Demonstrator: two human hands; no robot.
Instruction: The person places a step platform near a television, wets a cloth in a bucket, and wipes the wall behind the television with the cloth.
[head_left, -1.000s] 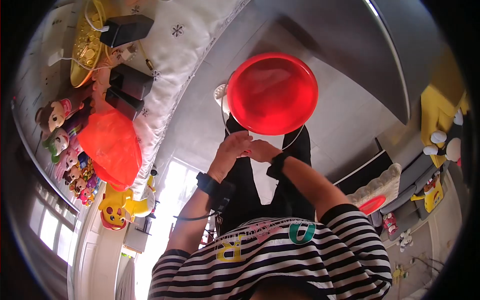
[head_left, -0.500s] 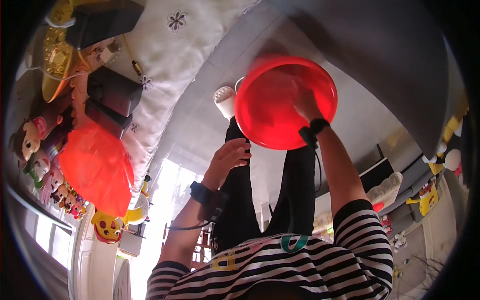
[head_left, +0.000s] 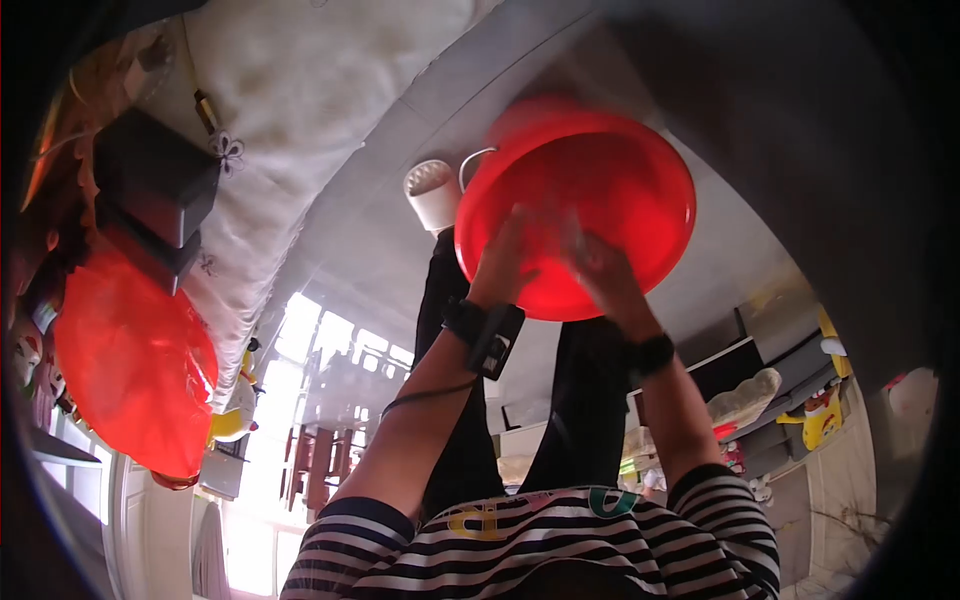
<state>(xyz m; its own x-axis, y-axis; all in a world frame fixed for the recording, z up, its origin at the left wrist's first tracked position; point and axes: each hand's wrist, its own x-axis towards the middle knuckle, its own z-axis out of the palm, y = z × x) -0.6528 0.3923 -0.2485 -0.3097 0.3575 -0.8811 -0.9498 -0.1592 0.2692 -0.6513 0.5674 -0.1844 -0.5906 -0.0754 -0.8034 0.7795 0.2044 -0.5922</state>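
Observation:
A round red basin fills the upper middle of the view, its inside facing me, with a thin pale wire loop at its left edge. Inside the basin's near left part is my left hand, its thumb apart from its fingers and nothing visible in it. My right hand reaches over the near rim to the right of it. Motion smears its fingers, so their grip is hidden. Both wrists wear black bands, the left one with a small box.
A white cup-like container stands left of the basin. At the left, a pale embroidered cloth bears a red plastic bag and dark boxes. A large dark surface curves along the right. My legs are below the basin.
My hands were together in front of the basin. First the right hand, then the left, moved into it. The view has shifted, and the basin appears larger and farther right.

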